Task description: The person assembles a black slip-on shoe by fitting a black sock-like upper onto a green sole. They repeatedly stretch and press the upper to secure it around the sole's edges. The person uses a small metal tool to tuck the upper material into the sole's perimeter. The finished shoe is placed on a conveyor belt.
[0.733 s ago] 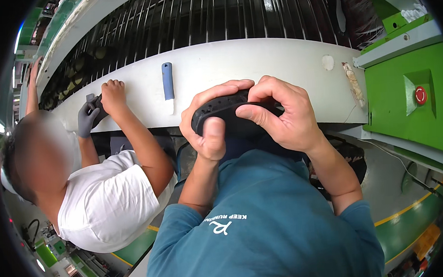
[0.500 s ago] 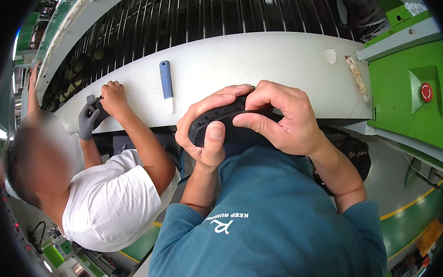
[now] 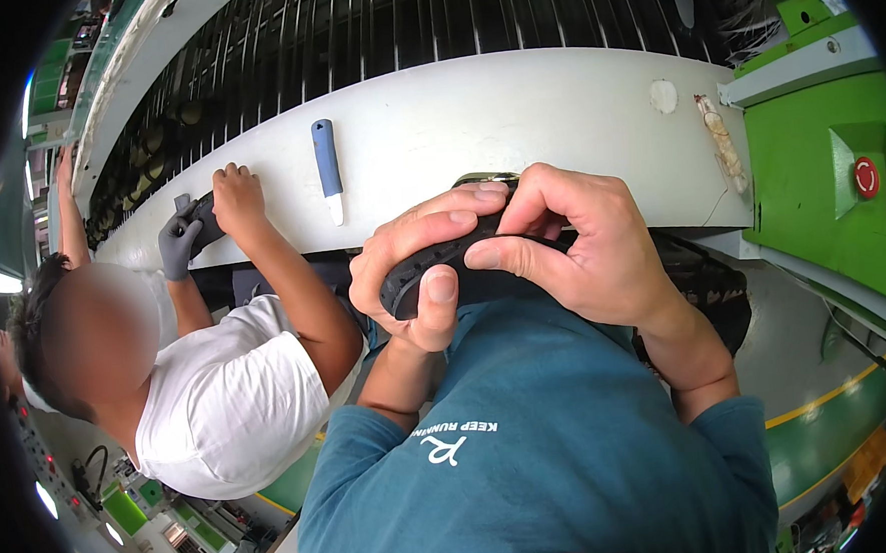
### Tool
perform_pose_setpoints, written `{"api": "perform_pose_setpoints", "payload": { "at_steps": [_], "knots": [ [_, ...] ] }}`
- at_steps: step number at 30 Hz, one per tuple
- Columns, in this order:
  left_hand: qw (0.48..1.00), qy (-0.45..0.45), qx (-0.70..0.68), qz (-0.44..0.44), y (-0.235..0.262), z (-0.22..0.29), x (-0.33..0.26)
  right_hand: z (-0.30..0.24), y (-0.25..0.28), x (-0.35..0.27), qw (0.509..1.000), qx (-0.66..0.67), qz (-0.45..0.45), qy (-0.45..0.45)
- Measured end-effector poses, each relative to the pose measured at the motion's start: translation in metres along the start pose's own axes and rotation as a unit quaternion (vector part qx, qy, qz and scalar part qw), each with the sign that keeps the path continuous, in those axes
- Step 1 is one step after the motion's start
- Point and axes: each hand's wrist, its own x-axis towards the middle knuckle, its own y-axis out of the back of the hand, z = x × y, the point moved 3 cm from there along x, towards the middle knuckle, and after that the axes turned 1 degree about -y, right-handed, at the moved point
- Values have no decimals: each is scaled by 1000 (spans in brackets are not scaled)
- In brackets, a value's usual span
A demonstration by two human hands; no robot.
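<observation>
Both my hands hold a black rubber shoe sole point(image 3: 432, 265) close to my chest, in front of the white conveyor ledge point(image 3: 515, 113). My left hand point(image 3: 413, 278) wraps its left end, thumb pressed on the ridged edge. My right hand point(image 3: 587, 244) grips it from above, with its fingers curled over the top. Most of the sole is hidden under my fingers.
A blue-handled tool point(image 3: 328, 167) lies on the ledge. A co-worker in a white shirt point(image 3: 219, 408) at my left holds a dark piece point(image 3: 202, 217) on the ledge with a gloved hand. Black conveyor slats point(image 3: 370, 30) run behind. A green machine panel point(image 3: 828, 166) with a red button stands at the right.
My hands have drawn the sole slightly nearer to my chest and lower. The co-worker's hands stay on the ledge.
</observation>
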Motion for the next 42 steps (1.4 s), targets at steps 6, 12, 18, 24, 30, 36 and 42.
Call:
{"api": "perform_pose_setpoints", "payload": {
  "at_steps": [6, 12, 18, 24, 30, 36, 42],
  "knots": [
    [999, 10, -33, -4, 2, -3, -1, 14, -2, -2, 997, -5, 63, 53],
    [997, 14, -65, 24, 2, -6, -11, 4, -6, -1, 986, -57, 47, 153],
    [997, 6, -71, 20, 2, -7, -7, -6, 0, -4, 982, -62, 25, 175],
    [999, -8, -53, -9, 2, -5, -7, 5, 0, -2, 993, -5, 36, 116],
    [999, -18, -36, -22, -2, -3, -6, 5, 3, -6, 998, 17, 28, 56],
    [995, -37, -10, -91, -1, -2, 0, 12, 13, -8, 990, 78, -35, -111],
    [996, -26, 2, -87, 1, -1, -1, 24, 17, -1, 968, 61, -106, -220]
  ]
}}
